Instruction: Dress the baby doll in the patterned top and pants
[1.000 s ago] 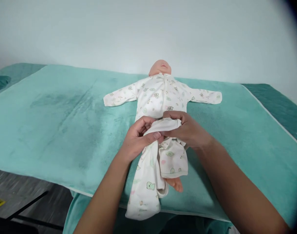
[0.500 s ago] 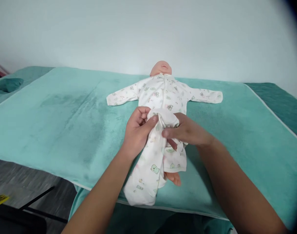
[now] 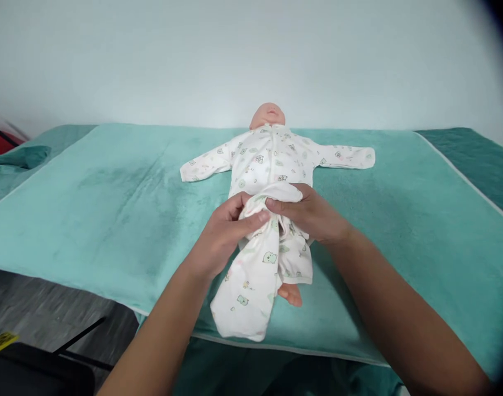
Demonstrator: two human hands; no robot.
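A baby doll [image 3: 268, 115] lies on its back, wearing a white long-sleeved top [image 3: 257, 159] printed with little bears, its arms spread wide. Over its lower body are matching white baby pants [image 3: 251, 291], bunched at the upper end. My left hand [image 3: 230, 225] pinches the bunched cloth, thumb on top. From the other side, my right hand [image 3: 309, 212] grips the same cloth, its thumb pressed on a fold and its other fingers mostly hidden. One pant leg hangs loose toward me. Beside it, a bare doll foot [image 3: 291, 294] shows below a cuff.
A teal padded cover [image 3: 123, 220] lies over the table, its front edge just beyond the loose pant leg. Behind it rises a white wall [image 3: 193, 60]. At lower left are a dark object [image 3: 40, 371] with a yellow label and the grey floor [image 3: 49, 297].
My right thumb has moved up and left onto the bunched cloth, closer to my left thumb. The left hand has shifted slightly down, and the cloth is gathered differently. The view has moved a little.
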